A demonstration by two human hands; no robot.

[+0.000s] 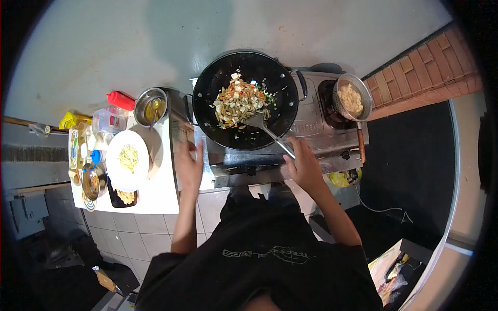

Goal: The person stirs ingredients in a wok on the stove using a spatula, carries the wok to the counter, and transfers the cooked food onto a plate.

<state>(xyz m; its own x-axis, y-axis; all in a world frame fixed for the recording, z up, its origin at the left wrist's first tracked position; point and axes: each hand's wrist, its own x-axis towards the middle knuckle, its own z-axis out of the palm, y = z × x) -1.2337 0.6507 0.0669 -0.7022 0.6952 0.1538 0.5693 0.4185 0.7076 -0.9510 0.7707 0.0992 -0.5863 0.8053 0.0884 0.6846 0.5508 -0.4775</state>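
A black wok (210, 78) sits on the stove, holding a stir-fry (240, 101) of chopped pieces with white cubes, orange bits and some green. A metal spatula (272, 135) rests with its blade in the food, its handle slanting over the wok's near rim. My right hand (306, 167) is closed round the end of that handle. To the left of the stove my left hand (190, 167) is in the air, thumb apart from the fingers, holding nothing. It is just below the wok's left handle (188, 110), not touching it.
On the right burner stands a strainer-like pan (367, 98) of pale food, its wooden handle (361, 145) toward me. The white side table (161, 194) holds a white plate (141, 179) of chopped food, a steel bowl (139, 111), a red bottle (121, 100) and a metal pot (92, 189).
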